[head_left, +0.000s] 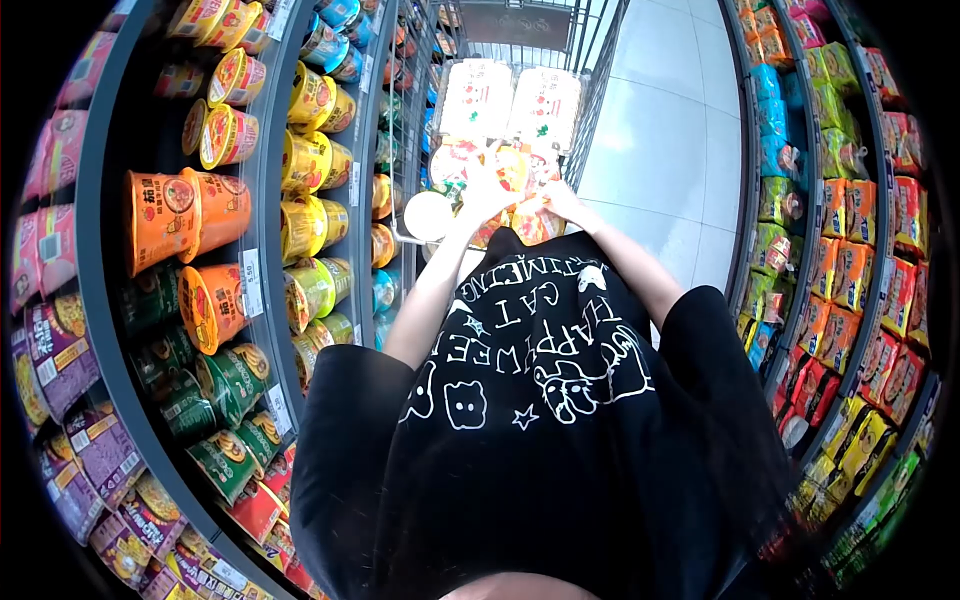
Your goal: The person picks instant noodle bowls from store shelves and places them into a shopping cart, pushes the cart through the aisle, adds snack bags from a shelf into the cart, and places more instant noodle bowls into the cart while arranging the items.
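Strong glare washes out much of the shopping cart [588, 110] in front of me. Inside it, at the near end, lies a red-and-yellow food packet [512, 172]. My left hand [486, 196] is closed on its left side, and the fingers of my right hand [562, 200] curl in at its right. The glare blurs the exact fingertip contact. Farther in, two white packages with red and green print, a left one [476, 100] and a right one [546, 105], sit side by side. A round white lid [428, 216] shows left of my left hand.
Shelves of instant noodle cups, with orange tubs [160, 222], yellow cups [305, 160] and green cups [235, 380], run close along the left. Bagged noodles [850, 275] fill the right shelves. Pale floor tiles [660, 140] stretch between cart and right shelf.
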Motion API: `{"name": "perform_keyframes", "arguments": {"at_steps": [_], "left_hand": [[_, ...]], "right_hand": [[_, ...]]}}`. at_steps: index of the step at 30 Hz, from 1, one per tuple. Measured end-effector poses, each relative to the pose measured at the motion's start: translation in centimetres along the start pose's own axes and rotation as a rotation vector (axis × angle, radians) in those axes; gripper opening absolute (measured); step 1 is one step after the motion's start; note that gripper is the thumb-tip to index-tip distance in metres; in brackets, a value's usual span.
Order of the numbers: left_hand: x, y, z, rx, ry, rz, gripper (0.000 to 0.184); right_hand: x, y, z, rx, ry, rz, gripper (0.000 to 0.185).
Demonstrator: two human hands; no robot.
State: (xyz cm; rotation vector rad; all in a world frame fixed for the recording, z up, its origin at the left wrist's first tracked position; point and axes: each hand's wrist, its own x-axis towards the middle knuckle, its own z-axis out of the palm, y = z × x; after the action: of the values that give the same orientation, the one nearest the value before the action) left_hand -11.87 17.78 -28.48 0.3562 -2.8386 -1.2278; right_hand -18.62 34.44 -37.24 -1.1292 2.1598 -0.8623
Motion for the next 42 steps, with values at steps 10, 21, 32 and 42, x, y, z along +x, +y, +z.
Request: {"name": "perform_keyframes", "arguments": {"at_steps": [10, 21, 32, 42], "left_hand": [[-1.5, -3.8, 2.7, 0.192, 0.215, -0.094, 0.095], [-3.6, 0.4, 4.6, 0.361, -0.348, 0.168, 0.080], [-6.1, -3.9, 4.8, 0.234, -0.274, 0.515, 0.046], [-12.0, -3.3, -2.1, -0.751, -0.191, -0.328, 0.014]], "right_hand": [[-0.9, -0.1, -6.6, 0.006, 0.561, -0.127, 0.016], [-0.7, -2.9, -11.2, 0.331, 0.511, 0.418, 0.022], [6.0, -5.8, -0.8, 0.416, 0.351, -0.113, 0.016], [7.5, -7.4, 3.0, 0.194, 0.030, 0.024, 0.015]]}}
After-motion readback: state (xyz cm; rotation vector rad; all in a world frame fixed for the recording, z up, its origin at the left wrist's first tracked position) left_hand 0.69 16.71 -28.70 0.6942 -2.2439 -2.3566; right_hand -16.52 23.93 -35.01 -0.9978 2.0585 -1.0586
